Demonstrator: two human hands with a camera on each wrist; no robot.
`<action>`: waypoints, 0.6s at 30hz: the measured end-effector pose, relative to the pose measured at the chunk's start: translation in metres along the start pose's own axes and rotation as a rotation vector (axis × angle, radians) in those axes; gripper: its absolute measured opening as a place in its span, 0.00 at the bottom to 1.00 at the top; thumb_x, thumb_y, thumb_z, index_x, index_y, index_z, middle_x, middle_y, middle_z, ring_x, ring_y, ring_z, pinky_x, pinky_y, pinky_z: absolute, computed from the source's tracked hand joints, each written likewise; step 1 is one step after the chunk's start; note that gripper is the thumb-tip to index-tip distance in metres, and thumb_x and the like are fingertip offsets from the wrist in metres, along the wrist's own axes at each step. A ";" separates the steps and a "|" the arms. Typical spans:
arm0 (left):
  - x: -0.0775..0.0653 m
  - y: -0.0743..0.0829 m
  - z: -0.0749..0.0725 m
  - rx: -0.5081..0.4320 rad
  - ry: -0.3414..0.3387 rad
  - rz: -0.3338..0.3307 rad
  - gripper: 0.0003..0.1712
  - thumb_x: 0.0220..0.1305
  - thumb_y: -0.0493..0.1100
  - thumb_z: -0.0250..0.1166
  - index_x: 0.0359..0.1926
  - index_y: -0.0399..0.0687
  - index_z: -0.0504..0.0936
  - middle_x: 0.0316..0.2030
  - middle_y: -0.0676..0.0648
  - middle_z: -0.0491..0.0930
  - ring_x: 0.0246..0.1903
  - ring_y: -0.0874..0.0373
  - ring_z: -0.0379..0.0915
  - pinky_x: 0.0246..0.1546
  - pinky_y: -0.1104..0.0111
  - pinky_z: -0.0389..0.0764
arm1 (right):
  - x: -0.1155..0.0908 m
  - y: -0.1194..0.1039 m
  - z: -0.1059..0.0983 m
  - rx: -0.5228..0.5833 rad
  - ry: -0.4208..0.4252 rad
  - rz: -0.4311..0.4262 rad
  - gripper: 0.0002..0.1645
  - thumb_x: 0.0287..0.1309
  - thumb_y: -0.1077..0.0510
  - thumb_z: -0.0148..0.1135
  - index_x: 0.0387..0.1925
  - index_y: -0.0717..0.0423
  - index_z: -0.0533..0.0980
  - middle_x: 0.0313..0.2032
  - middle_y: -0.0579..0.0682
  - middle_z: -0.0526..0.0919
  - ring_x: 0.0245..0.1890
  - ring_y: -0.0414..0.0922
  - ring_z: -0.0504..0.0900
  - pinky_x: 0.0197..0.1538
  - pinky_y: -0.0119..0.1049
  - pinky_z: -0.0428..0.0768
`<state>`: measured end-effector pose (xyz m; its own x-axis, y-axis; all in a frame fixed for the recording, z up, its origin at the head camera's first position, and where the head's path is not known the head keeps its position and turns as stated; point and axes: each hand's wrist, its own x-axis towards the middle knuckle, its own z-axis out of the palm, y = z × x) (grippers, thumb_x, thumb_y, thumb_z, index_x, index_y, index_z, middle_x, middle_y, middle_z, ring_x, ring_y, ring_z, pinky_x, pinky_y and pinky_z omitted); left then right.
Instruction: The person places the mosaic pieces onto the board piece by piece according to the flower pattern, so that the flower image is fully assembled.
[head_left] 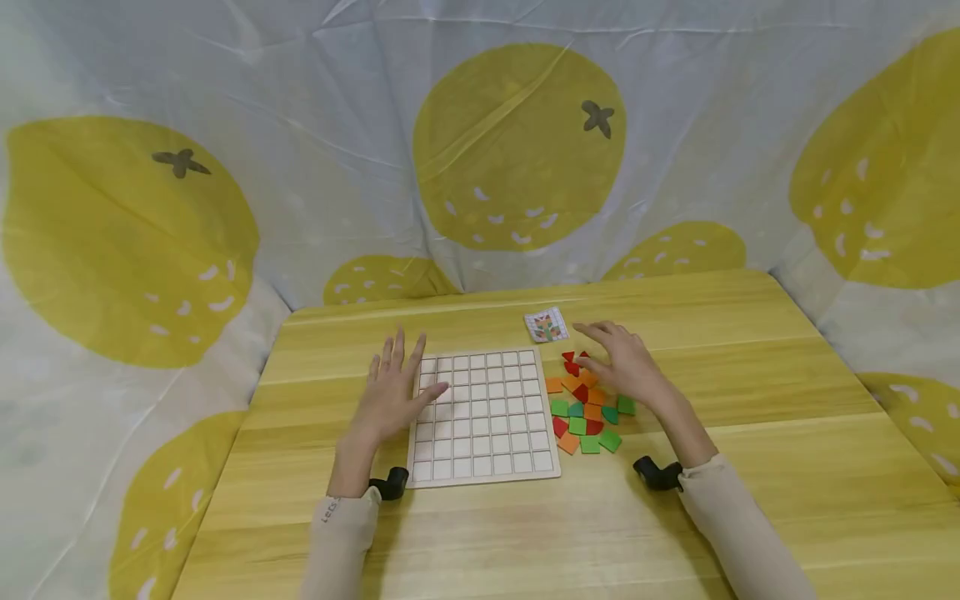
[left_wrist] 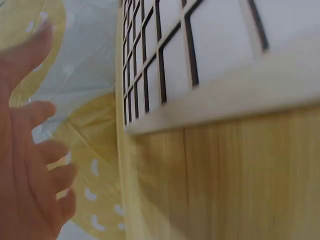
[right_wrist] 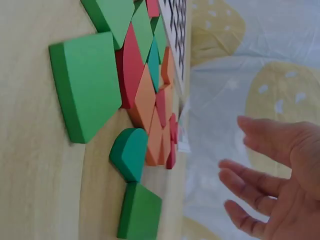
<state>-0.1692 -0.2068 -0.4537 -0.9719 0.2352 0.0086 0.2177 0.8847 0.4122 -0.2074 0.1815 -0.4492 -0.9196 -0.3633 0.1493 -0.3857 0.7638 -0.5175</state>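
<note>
A white board with a raised wooden grid lies on the table. My left hand hovers over its left edge, fingers spread and holding nothing; the left wrist view shows the hand apart from the board. To the right of the board lies a loose cluster of flat red, orange, green and teal pieces, among them a green square and an orange square. Above the far side of that cluster is my right hand, fingers loosely extended, with nothing in it. A teal rounded piece shows close in the right wrist view.
A small card printed with a coloured grid pattern lies beyond the board, near the right fingertips. The wooden table ends at the back against a cloth with a lemon print. Black wrist cameras sit at both wrists.
</note>
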 end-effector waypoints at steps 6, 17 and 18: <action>-0.008 -0.022 -0.006 -0.196 -0.178 -0.032 0.69 0.56 0.64 0.76 0.85 0.57 0.41 0.83 0.35 0.32 0.82 0.33 0.29 0.79 0.34 0.38 | 0.014 0.018 0.007 0.208 -0.075 0.089 0.22 0.68 0.61 0.66 0.62 0.62 0.80 0.43 0.62 0.86 0.27 0.47 0.75 0.32 0.36 0.75; -0.017 -0.034 -0.008 -0.148 -0.345 -0.059 0.85 0.35 0.59 0.88 0.84 0.52 0.38 0.81 0.31 0.22 0.79 0.27 0.13 0.69 0.24 0.21 | 0.036 0.036 0.016 0.341 -0.198 0.212 0.15 0.68 0.62 0.66 0.53 0.59 0.86 0.37 0.58 0.89 0.35 0.47 0.86 0.36 0.35 0.78; -0.016 -0.034 -0.007 -0.138 -0.354 -0.065 0.86 0.34 0.59 0.88 0.84 0.52 0.38 0.81 0.31 0.22 0.79 0.28 0.13 0.69 0.24 0.21 | 0.037 0.037 0.017 0.351 -0.207 0.213 0.14 0.68 0.62 0.66 0.52 0.59 0.86 0.38 0.58 0.90 0.35 0.47 0.86 0.37 0.35 0.79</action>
<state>-0.1613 -0.2435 -0.4610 -0.8871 0.3261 -0.3266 0.1193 0.8456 0.5203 -0.2541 0.1877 -0.4768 -0.9278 -0.3439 -0.1448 -0.1083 0.6194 -0.7775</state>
